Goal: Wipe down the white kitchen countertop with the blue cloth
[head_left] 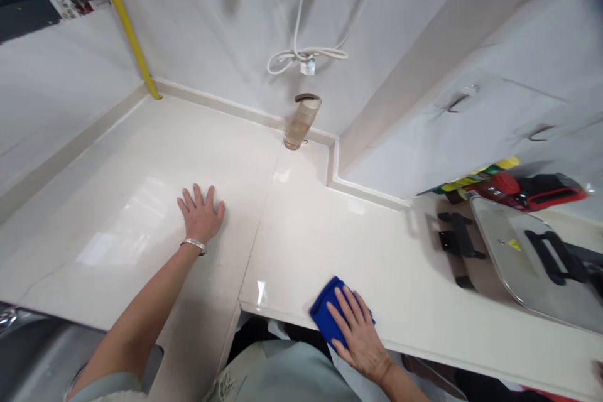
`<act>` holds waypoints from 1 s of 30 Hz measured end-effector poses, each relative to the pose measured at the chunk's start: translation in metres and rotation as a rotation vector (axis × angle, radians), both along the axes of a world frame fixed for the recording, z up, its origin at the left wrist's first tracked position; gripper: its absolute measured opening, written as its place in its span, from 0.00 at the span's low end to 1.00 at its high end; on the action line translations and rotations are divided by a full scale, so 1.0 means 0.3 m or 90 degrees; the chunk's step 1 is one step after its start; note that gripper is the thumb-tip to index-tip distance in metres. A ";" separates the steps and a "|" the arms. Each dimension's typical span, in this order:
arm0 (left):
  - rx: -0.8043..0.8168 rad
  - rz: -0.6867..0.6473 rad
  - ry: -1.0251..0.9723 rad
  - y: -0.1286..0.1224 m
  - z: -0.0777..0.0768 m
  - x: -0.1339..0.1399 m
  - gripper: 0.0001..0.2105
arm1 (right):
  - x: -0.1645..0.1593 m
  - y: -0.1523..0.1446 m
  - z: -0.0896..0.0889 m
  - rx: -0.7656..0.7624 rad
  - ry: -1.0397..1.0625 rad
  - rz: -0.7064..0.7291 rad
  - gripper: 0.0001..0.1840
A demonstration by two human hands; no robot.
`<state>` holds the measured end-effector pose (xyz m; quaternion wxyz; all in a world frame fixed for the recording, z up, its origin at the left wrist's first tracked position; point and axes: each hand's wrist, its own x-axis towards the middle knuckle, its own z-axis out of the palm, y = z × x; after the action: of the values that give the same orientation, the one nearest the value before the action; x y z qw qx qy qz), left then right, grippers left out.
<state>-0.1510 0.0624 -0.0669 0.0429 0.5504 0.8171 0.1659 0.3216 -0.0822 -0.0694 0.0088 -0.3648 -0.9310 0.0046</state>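
Note:
My left hand lies flat on the white countertop with its fingers spread and nothing in it. A silver bracelet circles that wrist. At the counter's front edge, my right hand holds a folded blue cloth pressed against the surface. Its fingers stretch over the cloth, which partly hangs beyond the edge. Part of the cloth is hidden under the palm.
A lidded electric cooker stands on the right. Behind it lie red and black items. A brownish pipe rises near the back wall, under a coiled white cord. A sink is at the lower left, a yellow pipe in the corner.

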 end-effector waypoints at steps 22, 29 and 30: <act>0.002 -0.003 0.007 -0.004 0.016 -0.010 0.31 | -0.615 0.115 0.058 -0.189 0.152 0.067 0.38; 0.014 -0.014 0.032 -0.001 0.050 0.006 0.31 | -0.158 -0.015 -0.015 -0.005 0.123 -0.180 0.37; 0.017 -0.018 0.033 0.002 0.052 0.006 0.32 | -0.092 -0.031 -0.027 0.022 0.121 -0.215 0.37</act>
<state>-0.1492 0.0629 -0.0514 0.0164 0.5665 0.8078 0.1621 0.2940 -0.0916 -0.0773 0.1038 -0.5139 -0.8513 0.0218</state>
